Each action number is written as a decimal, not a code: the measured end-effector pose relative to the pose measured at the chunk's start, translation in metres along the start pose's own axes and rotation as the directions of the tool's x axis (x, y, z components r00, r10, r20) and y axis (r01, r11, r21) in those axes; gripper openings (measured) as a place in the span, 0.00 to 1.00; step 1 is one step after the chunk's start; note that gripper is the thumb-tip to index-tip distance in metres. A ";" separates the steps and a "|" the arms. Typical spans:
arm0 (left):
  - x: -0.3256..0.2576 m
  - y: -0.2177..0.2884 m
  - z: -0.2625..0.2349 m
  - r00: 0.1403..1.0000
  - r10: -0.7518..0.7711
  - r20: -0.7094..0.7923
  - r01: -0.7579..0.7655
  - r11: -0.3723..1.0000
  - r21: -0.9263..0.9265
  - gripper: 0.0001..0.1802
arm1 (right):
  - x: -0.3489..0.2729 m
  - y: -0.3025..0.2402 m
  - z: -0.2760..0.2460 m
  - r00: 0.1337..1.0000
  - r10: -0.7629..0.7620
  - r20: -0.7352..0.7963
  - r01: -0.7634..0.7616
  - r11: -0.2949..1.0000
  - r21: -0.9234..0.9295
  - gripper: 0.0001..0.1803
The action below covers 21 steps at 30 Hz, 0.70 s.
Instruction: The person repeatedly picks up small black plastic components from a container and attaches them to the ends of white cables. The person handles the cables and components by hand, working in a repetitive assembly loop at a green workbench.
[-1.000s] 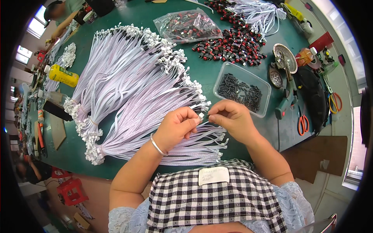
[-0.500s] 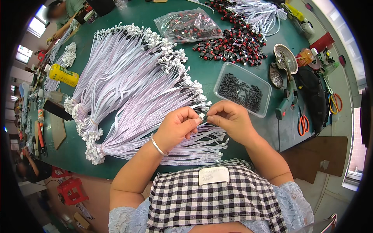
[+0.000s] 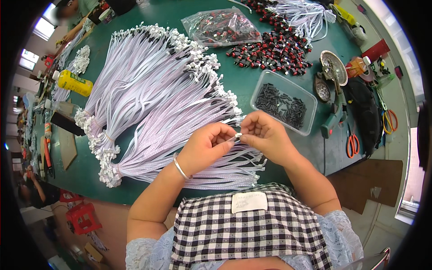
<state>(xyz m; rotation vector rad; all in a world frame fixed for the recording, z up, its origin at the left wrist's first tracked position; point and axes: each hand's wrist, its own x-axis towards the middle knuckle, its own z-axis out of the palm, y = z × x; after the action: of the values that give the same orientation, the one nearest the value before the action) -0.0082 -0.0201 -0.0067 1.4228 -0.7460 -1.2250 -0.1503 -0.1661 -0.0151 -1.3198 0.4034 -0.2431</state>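
Note:
My left hand [image 3: 204, 148] and my right hand [image 3: 266, 135] meet over the green table [image 3: 171, 13], both pinching the white connector end of one flat ribbon cable [image 3: 236, 136]. A silver bangle [image 3: 180, 167] sits on my left wrist. Under and left of the hands lie large fanned bundles of pale lilac ribbon cables [image 3: 153, 99] with white plugs. A clear plastic tray [image 3: 283, 108] of small black parts stands just right of my right hand.
Behind the tray lie a heap of red-and-black parts [image 3: 270, 49] and a clear bag [image 3: 220, 27] of them. Orange scissors [image 3: 352, 145], a black tool [image 3: 335, 114] and round tins [image 3: 333, 63] sit at the right. A yellow bottle [image 3: 74, 82] stands far left.
Both hands stay together on the cable end; the fingers have shifted only slightly.

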 end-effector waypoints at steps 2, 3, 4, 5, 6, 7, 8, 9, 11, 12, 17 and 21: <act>-0.003 0.001 -0.002 1.000 0.025 0.011 -0.025 0.998 0.059 0.12 | 0.001 0.001 0.002 0.999 -0.028 0.018 0.028 1.000 -0.001 0.14; -0.004 0.001 -0.005 1.000 0.011 0.001 -0.011 0.996 0.089 0.14 | 0.001 0.001 0.003 0.999 -0.045 0.026 0.045 0.999 0.000 0.16; -0.006 0.002 -0.006 1.000 -0.002 -0.009 0.003 0.993 0.118 0.15 | 0.002 0.001 0.003 0.998 -0.046 0.044 0.049 0.997 -0.051 0.16; -0.008 0.004 -0.006 1.000 -0.012 -0.022 0.014 0.993 0.119 0.15 | 0.003 0.002 0.004 0.997 -0.048 0.060 0.054 0.993 -0.102 0.16; -0.009 0.007 -0.005 0.999 -0.020 -0.032 0.023 0.993 0.118 0.15 | 0.004 0.001 0.004 0.996 -0.049 0.073 0.060 0.986 -0.156 0.17; -0.010 0.010 -0.004 0.999 -0.027 -0.040 0.032 0.992 0.118 0.14 | 0.004 -0.001 0.006 0.994 -0.056 0.093 0.076 0.971 -0.225 0.17; -0.010 0.013 -0.002 0.997 -0.039 -0.060 0.048 0.988 0.145 0.14 | 0.004 -0.004 0.009 0.992 -0.062 0.113 0.093 0.952 -0.292 0.17; -0.010 0.016 -0.001 0.996 -0.050 -0.078 0.063 0.983 0.173 0.14 | 0.003 -0.006 0.010 0.989 -0.067 0.129 0.110 0.927 -0.359 0.18; -0.009 0.017 0.003 0.994 -0.042 -0.096 0.059 0.982 0.178 0.13 | 0.001 -0.003 0.006 0.991 -0.084 0.108 0.120 0.916 -0.384 0.20; -0.011 0.015 0.004 0.995 -0.025 -0.100 0.041 0.987 0.158 0.13 | -0.001 -0.004 0.006 0.991 -0.094 0.098 0.125 0.910 -0.394 0.21; -0.010 0.010 0.006 0.961 0.222 -0.164 -0.160 0.932 0.325 0.10 | -0.052 -0.039 -0.004 0.843 -0.529 0.095 0.392 0.484 -0.783 0.19; 0.001 0.010 -0.006 0.890 0.361 -0.278 -0.209 0.867 0.453 0.07 | -0.146 -0.038 -0.065 0.908 0.065 0.413 0.056 0.960 -0.274 0.13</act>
<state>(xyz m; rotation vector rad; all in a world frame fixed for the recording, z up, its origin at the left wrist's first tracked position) -0.0008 -0.0220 0.0021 1.7393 -0.9587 -0.5644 -0.3082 -0.1747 0.0310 -1.6051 0.0738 0.1112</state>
